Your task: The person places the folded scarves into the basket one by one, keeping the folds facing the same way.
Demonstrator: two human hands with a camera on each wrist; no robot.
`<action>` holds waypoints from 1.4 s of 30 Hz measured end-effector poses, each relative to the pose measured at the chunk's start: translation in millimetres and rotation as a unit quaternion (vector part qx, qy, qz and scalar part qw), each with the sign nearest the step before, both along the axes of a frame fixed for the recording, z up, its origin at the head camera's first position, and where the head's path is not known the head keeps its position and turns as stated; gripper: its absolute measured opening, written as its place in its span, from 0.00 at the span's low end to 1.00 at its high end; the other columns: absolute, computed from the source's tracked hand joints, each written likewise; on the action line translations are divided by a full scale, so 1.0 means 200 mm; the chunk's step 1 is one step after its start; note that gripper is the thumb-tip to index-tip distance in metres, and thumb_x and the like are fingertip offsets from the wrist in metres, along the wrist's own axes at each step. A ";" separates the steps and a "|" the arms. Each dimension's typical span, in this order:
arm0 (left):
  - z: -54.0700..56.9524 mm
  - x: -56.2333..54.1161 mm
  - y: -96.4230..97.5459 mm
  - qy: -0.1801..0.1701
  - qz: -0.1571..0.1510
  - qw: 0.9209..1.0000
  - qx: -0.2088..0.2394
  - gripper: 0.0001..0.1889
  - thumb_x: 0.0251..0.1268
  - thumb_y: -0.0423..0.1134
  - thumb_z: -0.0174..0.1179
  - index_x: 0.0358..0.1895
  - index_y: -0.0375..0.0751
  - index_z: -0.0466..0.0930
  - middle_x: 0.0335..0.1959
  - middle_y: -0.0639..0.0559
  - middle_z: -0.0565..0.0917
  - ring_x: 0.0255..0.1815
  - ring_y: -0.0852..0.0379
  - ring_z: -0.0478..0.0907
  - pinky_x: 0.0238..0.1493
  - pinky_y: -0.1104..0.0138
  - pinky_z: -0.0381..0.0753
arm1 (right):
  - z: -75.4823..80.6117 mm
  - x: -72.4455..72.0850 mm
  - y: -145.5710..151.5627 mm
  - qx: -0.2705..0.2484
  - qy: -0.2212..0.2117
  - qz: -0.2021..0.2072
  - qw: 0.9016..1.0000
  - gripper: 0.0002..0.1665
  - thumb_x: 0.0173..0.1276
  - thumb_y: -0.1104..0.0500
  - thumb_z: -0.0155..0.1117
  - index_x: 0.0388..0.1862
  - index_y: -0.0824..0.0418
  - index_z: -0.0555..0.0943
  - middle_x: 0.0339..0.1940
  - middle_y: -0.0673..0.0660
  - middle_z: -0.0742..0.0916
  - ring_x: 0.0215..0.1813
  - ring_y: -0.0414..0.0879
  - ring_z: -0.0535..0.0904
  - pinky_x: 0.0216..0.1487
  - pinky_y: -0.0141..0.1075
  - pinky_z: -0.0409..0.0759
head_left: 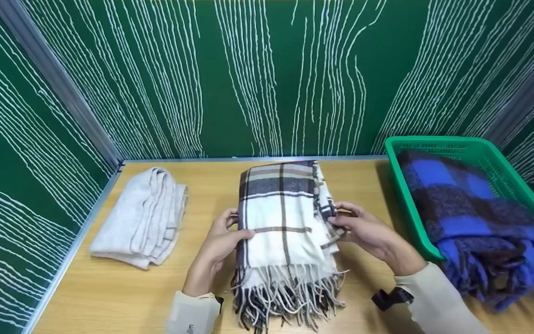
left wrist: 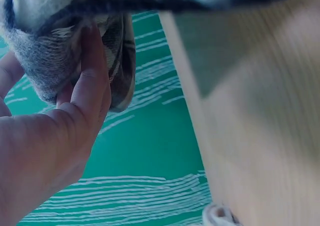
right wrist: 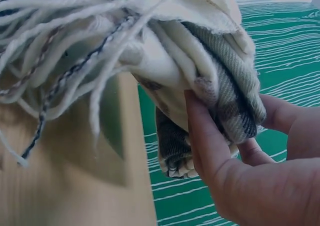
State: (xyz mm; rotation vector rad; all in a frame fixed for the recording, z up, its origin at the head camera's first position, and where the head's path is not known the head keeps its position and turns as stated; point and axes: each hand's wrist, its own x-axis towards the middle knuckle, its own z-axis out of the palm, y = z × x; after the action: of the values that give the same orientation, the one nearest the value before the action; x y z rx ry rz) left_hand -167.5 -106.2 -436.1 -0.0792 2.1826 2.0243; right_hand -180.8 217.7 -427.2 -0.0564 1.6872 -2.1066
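Both sides of the fringed plaid scarf (head_left: 271,211), at lower centre, we see pinched by the left grip (head_left: 218,243) and the right grip (head_left: 370,232). A pale cloth (head_left: 132,222) lies mid-left on the counter (head_left: 206,195); a green basket (head_left: 406,206) stands mid-right; a green wall (head_left: 290,69) rises across the top.

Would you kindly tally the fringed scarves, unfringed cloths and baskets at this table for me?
Fringed scarves: 2 (white-and-brown plaid scarf, blue-and-black checked scarf)
Folded cloths with no fringe showing: 1 (pale grey cloth)
Baskets: 1 (green basket)
Total: 4
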 end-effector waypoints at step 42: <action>0.22 0.06 0.49 0.072 -0.080 0.990 0.089 0.28 0.57 0.24 0.68 0.62 0.34 0.72 0.58 0.38 0.80 0.52 0.46 0.83 0.56 0.57 0.83 | 0.28 0.18 0.59 -0.011 0.107 0.026 0.994 0.18 0.84 0.71 0.47 0.58 0.57 0.82 0.48 0.52 0.89 0.41 0.43 0.87 0.43 0.39 0.89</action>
State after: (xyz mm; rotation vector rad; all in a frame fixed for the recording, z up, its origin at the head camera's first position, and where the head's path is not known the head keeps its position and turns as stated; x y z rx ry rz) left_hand -155.0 -8.9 -391.6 0.2624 2.0019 2.1807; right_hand -143.9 336.6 -371.1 -0.3391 1.7620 -2.1438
